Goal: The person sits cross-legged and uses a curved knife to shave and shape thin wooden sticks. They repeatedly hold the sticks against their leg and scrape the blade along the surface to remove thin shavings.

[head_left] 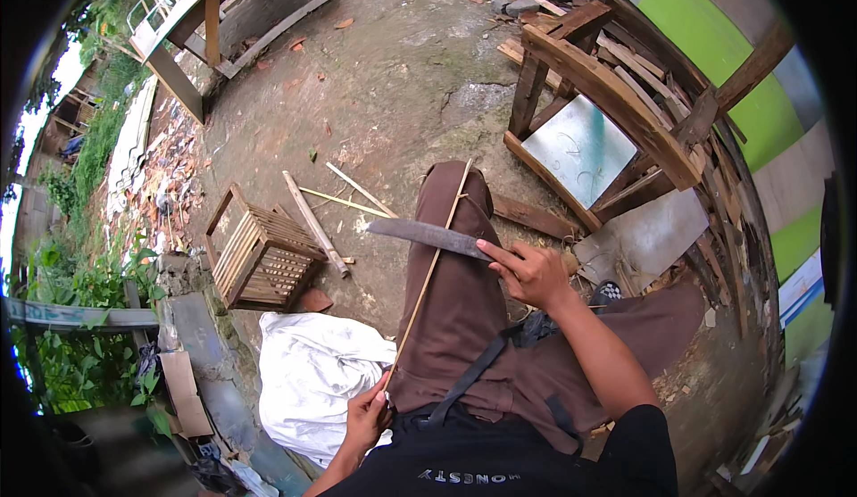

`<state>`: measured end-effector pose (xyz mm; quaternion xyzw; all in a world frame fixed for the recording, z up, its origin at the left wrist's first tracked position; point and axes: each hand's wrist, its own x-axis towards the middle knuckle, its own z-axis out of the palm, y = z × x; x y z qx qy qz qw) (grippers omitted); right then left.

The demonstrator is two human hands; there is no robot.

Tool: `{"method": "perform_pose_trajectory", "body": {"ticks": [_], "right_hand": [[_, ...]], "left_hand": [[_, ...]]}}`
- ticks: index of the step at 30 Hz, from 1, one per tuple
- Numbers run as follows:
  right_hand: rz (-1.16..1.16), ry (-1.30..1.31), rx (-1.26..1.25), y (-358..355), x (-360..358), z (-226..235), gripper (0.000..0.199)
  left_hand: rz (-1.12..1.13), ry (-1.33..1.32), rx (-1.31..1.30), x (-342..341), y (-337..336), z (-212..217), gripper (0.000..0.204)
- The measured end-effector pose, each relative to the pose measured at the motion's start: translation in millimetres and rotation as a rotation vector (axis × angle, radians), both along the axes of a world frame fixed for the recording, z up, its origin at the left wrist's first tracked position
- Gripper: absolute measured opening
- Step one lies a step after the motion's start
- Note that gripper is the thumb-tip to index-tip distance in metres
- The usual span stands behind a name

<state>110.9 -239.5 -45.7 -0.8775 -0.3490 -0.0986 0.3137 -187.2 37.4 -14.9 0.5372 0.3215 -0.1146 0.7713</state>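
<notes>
My left hand (364, 415), low beside my hip, is closed round the lower end of a thin bamboo strip (420, 305). The strip slants up along my brown-trousered thigh (460, 310) and ends near the knee. My right hand (534, 276) grips a machete, thumb and forefinger by the base of its dark blade (420, 233). That blade points left and crosses the strip above the thigh; whether the edge touches the strip I cannot tell. Most of the machete's handle is hidden in my hand. A small fibre sticks out from the strip near the knee.
A slatted wooden crate (272, 256) stands at left, with a thick stick (314, 225) and thin strips (344, 201) on the ground beside it. White cloth (317, 381) lies by my left hip. At right are a wooden frame (616, 109) and piled scrap wood; a bench (183, 78) stands far left.
</notes>
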Motion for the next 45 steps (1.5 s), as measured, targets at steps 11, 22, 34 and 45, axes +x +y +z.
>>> {"method": "perform_pose_trajectory", "body": {"ticks": [11, 22, 34, 45], "right_hand": [[-0.08, -0.006, -0.041, -8.9, 7.6, -6.4, 0.049], [-0.026, -0.092, -0.058, -3.5, -5.5, 1.2, 0.05], [-0.065, -0.132, -0.125, -21.3, 3.7, -10.9, 0.047], [-0.382, -0.024, -0.045, -30.6, 31.2, -9.3, 0.045]], "left_hand": [[-0.019, 0.009, -0.023, -0.2, 7.9, -3.2, 0.054], [-0.032, 0.004, -0.021, -1.9, 8.4, -10.7, 0.053], [-0.035, 0.004, -0.029, -4.2, 12.8, -12.8, 0.052], [-0.015, 0.018, -0.02, -6.0, 6.5, -12.1, 0.042]]}}
